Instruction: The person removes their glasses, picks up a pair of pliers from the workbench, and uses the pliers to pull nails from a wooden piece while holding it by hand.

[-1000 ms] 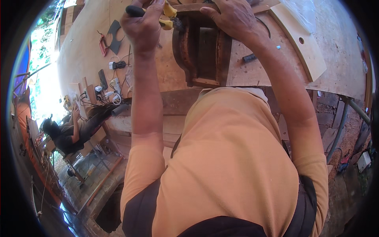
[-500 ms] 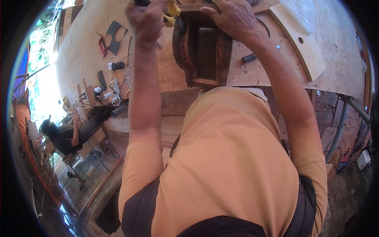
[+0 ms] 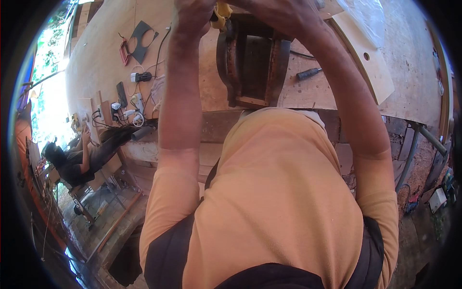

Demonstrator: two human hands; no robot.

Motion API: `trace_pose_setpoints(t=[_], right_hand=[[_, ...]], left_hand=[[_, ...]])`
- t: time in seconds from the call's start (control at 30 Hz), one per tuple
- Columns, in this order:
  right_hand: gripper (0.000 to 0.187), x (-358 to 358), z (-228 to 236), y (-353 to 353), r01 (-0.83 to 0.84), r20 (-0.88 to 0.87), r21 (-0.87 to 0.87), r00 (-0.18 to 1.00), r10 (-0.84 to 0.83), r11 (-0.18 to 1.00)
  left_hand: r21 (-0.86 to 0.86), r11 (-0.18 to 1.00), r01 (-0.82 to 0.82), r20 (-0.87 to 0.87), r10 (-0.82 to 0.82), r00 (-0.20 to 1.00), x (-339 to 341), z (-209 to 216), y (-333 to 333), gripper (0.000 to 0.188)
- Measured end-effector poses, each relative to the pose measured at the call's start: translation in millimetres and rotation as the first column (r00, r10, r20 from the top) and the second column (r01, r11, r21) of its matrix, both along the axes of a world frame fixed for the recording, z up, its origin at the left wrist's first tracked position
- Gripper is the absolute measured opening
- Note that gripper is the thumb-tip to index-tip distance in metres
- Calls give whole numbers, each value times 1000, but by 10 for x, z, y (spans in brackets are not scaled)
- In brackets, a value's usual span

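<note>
A dark wooden frame [image 3: 281, 72] with curved sides and a recessed middle lies on the worktable, its near end close to my body. My left hand [image 3: 191, 17] is closed round a black-and-yellow tool [image 3: 221, 17] at the frame's far left corner. The tool's kind is hard to make out, as my hand and the picture's upper edge hide much of it. My right hand [image 3: 284, 14] reaches over the frame's far end toward the left hand; its fingertips are out of sight. To the right of the frame lies a black-handled tool with a metal shaft [image 3: 308, 73].
On the worktable [image 3: 192, 91], a red-handled tool [image 3: 124, 50], a dark plate with round cutouts [image 3: 142, 41], plugs and cables [image 3: 137, 113] lie left. A pale board with a hole [image 3: 368, 58] and clear plastic [image 3: 363, 21] lie right. Another person [image 3: 79, 161] works at far left.
My left hand has moved right and up with the black-and-yellow tool. My right hand has shifted up and left, closer to it. The view has shifted slightly.
</note>
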State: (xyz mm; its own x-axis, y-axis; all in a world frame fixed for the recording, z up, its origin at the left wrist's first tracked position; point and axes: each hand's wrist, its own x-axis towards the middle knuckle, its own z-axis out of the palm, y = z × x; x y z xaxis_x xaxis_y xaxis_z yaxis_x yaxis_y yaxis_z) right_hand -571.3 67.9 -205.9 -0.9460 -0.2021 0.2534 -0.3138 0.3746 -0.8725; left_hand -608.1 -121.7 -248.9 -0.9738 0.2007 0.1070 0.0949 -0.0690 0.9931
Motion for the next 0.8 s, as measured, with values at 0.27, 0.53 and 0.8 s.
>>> trace_pose_setpoints(t=[0.27, 0.53, 0.8], right_hand=[[83, -315, 353, -367, -198, 49, 71, 980, 195, 978], [43, 107, 388, -434, -214, 143, -127, 962, 231, 969], [39, 484, 156, -575, -277, -132, 12, 952, 276, 961]], left_hand=[[233, 969, -80, -385, 167, 907, 110, -247, 141, 40], [10, 990, -141, -505, 127, 854, 419, -26, 227, 37], [-10, 983, -181, -595, 140, 792, 851, -157, 250, 32]])
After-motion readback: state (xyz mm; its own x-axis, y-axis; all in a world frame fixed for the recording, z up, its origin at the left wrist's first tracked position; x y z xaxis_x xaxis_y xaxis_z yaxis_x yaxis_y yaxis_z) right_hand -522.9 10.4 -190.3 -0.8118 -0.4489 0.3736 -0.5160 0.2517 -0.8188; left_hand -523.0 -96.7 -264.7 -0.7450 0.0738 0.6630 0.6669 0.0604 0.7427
